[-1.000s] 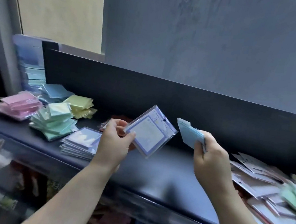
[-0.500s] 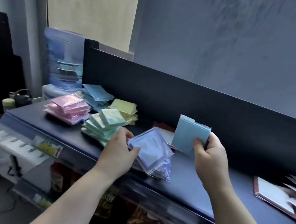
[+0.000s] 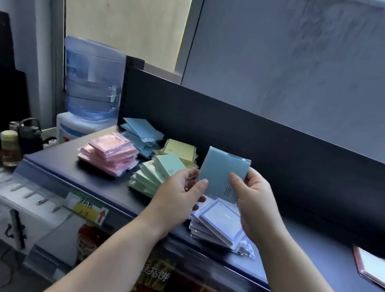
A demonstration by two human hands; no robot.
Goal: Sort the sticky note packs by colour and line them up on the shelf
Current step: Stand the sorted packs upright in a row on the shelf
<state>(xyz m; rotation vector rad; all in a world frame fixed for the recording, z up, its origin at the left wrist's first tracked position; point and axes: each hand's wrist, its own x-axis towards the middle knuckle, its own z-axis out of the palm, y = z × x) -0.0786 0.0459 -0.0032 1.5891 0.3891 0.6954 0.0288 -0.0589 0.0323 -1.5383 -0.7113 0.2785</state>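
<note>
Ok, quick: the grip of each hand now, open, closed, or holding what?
Left hand: pinches the blue pack at its lower left corner.
Right hand: grips the same blue pack, thumb in front.

Both hands (image 3: pixel 219 193) hold a blue pack (image 3: pixel 222 172) above the purple stack (image 3: pixel 219 225) on the shelf (image 3: pixel 97 189).

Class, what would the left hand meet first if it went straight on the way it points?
The left hand meets the blue pack, touching its thumb; the right hand lies beyond, depth unclear.
</note>
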